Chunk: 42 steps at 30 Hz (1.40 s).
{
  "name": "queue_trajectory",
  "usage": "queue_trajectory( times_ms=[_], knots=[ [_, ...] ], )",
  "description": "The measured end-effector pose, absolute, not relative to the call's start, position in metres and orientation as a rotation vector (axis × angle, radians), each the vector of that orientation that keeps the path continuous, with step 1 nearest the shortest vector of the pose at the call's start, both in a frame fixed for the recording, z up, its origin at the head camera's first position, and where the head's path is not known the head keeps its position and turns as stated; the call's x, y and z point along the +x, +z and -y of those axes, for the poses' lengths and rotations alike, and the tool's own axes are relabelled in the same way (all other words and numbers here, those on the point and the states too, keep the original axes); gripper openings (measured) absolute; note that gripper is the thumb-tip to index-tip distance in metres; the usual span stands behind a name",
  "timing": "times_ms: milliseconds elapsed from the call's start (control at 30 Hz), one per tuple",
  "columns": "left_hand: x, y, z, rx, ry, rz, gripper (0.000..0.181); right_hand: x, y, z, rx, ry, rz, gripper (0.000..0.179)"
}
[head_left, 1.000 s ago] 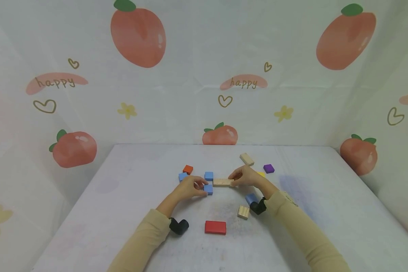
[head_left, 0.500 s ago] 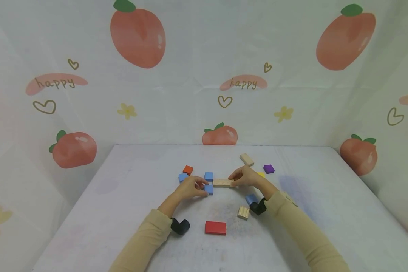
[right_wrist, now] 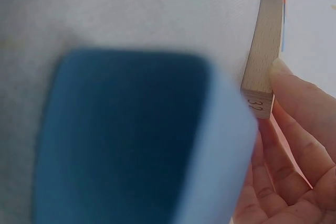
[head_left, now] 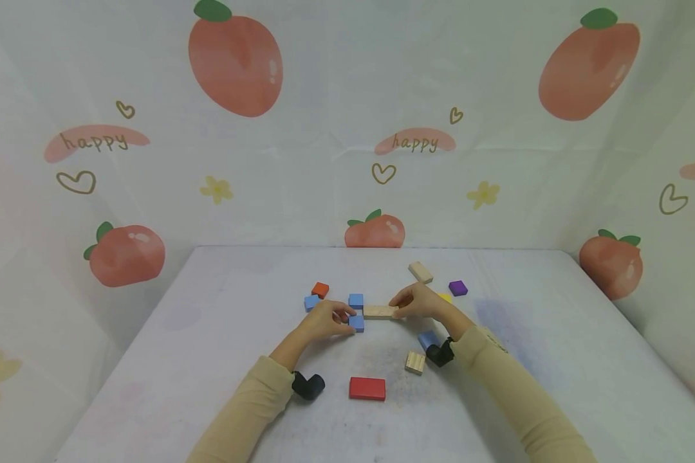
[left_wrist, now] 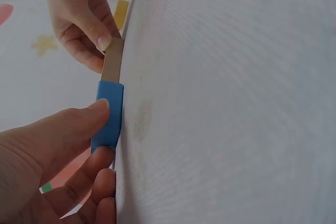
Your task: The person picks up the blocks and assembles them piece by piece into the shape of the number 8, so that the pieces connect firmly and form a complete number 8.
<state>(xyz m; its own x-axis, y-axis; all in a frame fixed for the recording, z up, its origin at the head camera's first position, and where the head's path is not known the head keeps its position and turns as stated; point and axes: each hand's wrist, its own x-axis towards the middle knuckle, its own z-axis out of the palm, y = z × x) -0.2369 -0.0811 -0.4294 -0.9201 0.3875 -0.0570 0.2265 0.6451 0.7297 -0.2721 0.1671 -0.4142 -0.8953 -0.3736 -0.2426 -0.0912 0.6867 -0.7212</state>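
Observation:
Near the middle of the table, my left hand (head_left: pixel 324 319) pinches a small blue block (head_left: pixel 356 323) between thumb and fingers. The thumb lies along this blue block (left_wrist: pixel 110 111) in the left wrist view. My right hand (head_left: pixel 418 301) holds the right end of a long plain wooden block (head_left: pixel 379 312), which lies flat and crosswise. Its end face, marked 32, shows on the wooden block (right_wrist: pixel 265 51) in the right wrist view. A second blue block (head_left: pixel 356 301) sits just behind the held one, near the wooden block's left end.
An orange block (head_left: pixel 320 290) and another blue block (head_left: pixel 311 302) lie behind the left hand. A pale wooden block (head_left: pixel 420 271), a purple block (head_left: pixel 457 288) and a partly hidden yellow block (head_left: pixel 446 298) are behind the right. Nearer lie red (head_left: pixel 367 388), ridged wooden (head_left: pixel 415 363) and blue (head_left: pixel 427 339) blocks.
My left hand has edged very slightly right with the blue block. The right hand keeps its hold on the wooden block in the same place.

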Motion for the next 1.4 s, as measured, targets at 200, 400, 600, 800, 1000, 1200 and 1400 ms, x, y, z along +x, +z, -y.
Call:
queue_trajectory(
  times_ms=[200, 400, 600, 800, 1000, 1200, 1400],
  knots=[
    [-0.2357, -0.4279, 0.0802, 0.476, 1.135, -2.654, 0.029, -0.2718, -0.4135, -0.1674, -0.359, -1.047, -2.533, 0.025],
    [-0.236, -0.4282, 0.0799, 0.458, 1.131, -2.649, 0.029, -0.2729, -0.4149, -0.1675, -0.362, -1.051, -2.532, 0.025],
    [-0.2369, -0.4292, 0.08, 0.458, 1.128, -2.652, 0.03, -0.2737, -0.4159, -0.1683, -0.369, -1.063, -2.526, 0.025],
    [-0.2356, -0.4283, 0.0799, 0.447, 1.135, -2.651, 0.031, -0.2728, -0.4153, -0.1684, -0.375, -1.08, -2.519, 0.025],
    [-0.2375, -0.4298, 0.0834, 0.48, 1.148, -2.621, 0.033, -0.2735, -0.4155, -0.1677, -0.348, -1.068, -2.521, 0.025],
    [-0.2382, -0.4316, 0.0883, 0.564, 1.163, -2.608, 0.035, -0.2733, -0.4155, -0.168, -0.333, -1.071, -2.518, 0.025],
    [-0.2381, -0.4314, 0.0852, 0.435, 1.177, -2.594, 0.032, -0.2727, -0.4172, -0.1681, -0.333, -1.064, -2.521, 0.025]
  ],
)
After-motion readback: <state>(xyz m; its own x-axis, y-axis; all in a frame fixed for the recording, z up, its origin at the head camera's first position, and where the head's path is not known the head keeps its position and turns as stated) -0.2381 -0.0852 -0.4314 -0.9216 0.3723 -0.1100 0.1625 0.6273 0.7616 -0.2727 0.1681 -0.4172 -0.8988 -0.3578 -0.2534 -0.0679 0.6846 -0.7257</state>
